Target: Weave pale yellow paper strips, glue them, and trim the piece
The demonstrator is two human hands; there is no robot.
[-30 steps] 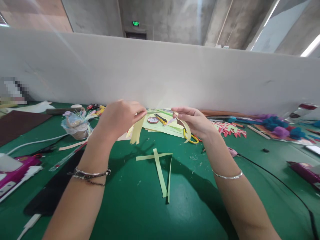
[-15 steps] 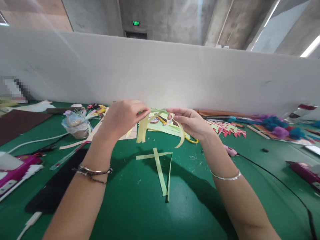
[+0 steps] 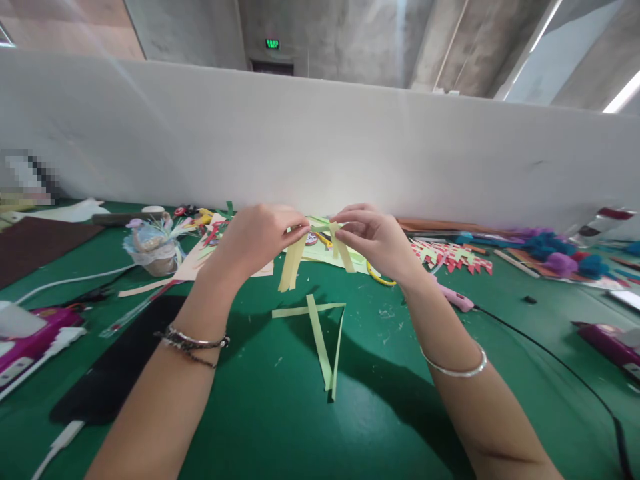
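Observation:
My left hand [image 3: 265,237] is raised over the table, thumb and fingertips pinched on pale yellow-green paper strips [image 3: 293,263] that hang down. Close by on the right, my right hand [image 3: 373,233] pinches a paper strip [image 3: 345,257] that hangs in a fold between the hands. A greener band of strip spans the gap between my fingertips; whether it is one piece with the others I cannot tell. Below, on the green table [image 3: 260,413], lie more pale strips [image 3: 320,343], one crossing another and one bent at a sharp corner.
Yellow-handled scissors [image 3: 381,277] and paper sheets lie behind my hands. A pink glue gun [image 3: 455,297] with a black cord is by my right forearm. A black phone [image 3: 120,367] and a small wrapped pot [image 3: 155,250] are at left. A white partition [image 3: 320,147] rises behind.
My hands have come a little closer together. The strip at my right hand, which curled outward in a loop, now hangs folded between the hands.

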